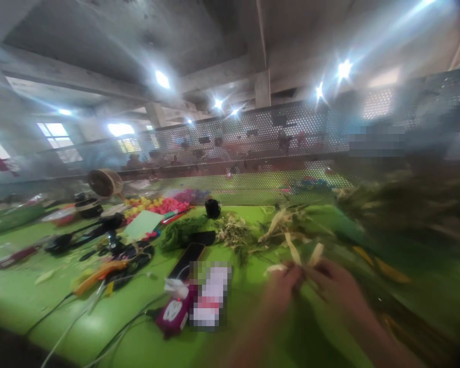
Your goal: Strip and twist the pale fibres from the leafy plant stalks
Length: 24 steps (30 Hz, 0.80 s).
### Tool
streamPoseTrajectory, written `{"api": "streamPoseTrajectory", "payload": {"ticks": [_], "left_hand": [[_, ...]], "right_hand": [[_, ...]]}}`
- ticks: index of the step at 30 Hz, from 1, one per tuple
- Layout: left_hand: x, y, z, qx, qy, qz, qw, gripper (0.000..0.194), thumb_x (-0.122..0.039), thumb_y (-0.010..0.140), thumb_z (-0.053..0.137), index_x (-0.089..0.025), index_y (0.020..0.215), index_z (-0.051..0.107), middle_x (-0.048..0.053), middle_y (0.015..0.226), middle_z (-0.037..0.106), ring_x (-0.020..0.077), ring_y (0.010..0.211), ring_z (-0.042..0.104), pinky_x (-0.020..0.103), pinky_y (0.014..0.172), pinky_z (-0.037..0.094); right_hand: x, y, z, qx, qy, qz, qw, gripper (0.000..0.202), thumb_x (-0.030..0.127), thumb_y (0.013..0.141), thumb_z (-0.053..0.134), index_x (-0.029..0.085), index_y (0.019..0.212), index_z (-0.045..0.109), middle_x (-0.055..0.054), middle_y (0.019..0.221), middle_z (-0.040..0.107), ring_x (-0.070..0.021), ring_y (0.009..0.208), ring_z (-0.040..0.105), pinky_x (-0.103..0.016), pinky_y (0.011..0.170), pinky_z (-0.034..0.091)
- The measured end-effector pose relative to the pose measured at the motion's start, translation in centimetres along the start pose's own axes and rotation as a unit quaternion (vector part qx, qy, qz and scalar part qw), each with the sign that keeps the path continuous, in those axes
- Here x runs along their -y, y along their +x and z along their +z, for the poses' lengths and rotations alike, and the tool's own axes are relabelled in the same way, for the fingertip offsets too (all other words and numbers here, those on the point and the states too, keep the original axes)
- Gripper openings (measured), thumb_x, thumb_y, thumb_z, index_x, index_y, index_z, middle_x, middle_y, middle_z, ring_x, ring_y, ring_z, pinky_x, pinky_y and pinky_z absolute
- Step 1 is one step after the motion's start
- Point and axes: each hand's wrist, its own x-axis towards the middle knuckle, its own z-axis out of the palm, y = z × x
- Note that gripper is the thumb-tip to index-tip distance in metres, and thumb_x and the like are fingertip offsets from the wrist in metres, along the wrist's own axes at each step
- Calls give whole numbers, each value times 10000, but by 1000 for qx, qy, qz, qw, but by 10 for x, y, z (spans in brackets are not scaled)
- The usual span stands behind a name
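Note:
My left hand (285, 283) is closed on the base of a pale, petal-like piece (292, 249) at the lower right of the head view. Close beside it, my right hand (331, 278) pinches the same piece, whose cream strips stick up and out between the two hands. Both hands are above the green table (138, 337), and motion blurs them a little. Just beyond them lies a bunch of dried pale flowers and stems (281, 225).
An orange glue gun (99, 276), cables, a dark phone (187, 260) and a purple tissue pack (174, 312) lie left. Colourful flowers (161, 206) and a small fan (105, 183) stand farther back. A perforated metal screen (230, 148) borders the table; blurred foliage (406, 204) is at right.

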Motion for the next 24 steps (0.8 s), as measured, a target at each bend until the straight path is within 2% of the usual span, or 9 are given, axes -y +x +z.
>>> {"api": "streamPoseTrajectory", "payload": {"ticks": [2,4,6,11,14,17,21,24], "left_hand": [[-2,0,-3,7,-7,-13,1000,418,-561,717,643,-149,786,629,-21,553,508,110,572,491,227,600,394],[-3,1,-7,15,-18,-31,999,430,-571,699,659,-151,787,631,-29,522,492,113,559,498,230,593,398],[-5,1,-9,13,-21,-46,999,442,-578,685,670,-152,798,637,-30,516,496,115,552,503,230,581,396],[-4,1,-7,14,-27,-46,998,444,-573,679,679,-149,807,641,-30,528,496,99,536,472,218,554,372],[-5,0,-5,23,-39,-36,998,443,-566,684,678,-148,825,638,-41,523,477,85,514,444,211,538,354],[-8,0,-5,23,-46,-40,998,457,-569,675,684,-142,831,647,-46,501,459,85,499,435,216,535,347],[-10,-1,-5,17,-65,-63,996,449,-563,658,700,-148,821,652,-58,463,427,81,461,406,222,531,349],[-9,-2,-6,27,-76,-77,994,444,-562,664,698,-146,808,638,-63,469,430,69,436,379,217,506,332]], "right_hand": [[-2,4,-3,50,22,-15,998,314,471,648,703,185,773,674,-33,737,693,-187,666,602,-262,572,436],[-3,6,-6,96,50,-39,993,432,461,664,710,194,1001,669,-68,949,710,-202,775,619,-274,635,453],[-5,7,-8,112,63,-50,990,488,453,688,698,206,1104,631,-74,1025,693,-198,807,613,-271,641,447],[-6,10,-7,54,23,-20,998,364,498,655,706,186,834,656,-34,768,680,-160,645,557,-250,540,392],[-5,11,-6,30,8,-2,1000,340,494,632,719,187,753,638,-16,686,644,-144,591,516,-247,505,367],[-4,10,-6,50,34,-11,998,322,469,642,723,187,764,628,-3,688,626,-132,594,505,-237,503,359],[-7,8,-8,90,74,-40,992,370,419,672,723,202,957,632,6,737,623,-132,636,523,-229,533,385],[-10,9,-8,83,56,-33,994,301,429,685,714,188,851,644,-5,715,633,-113,580,495,-222,503,369]]}}
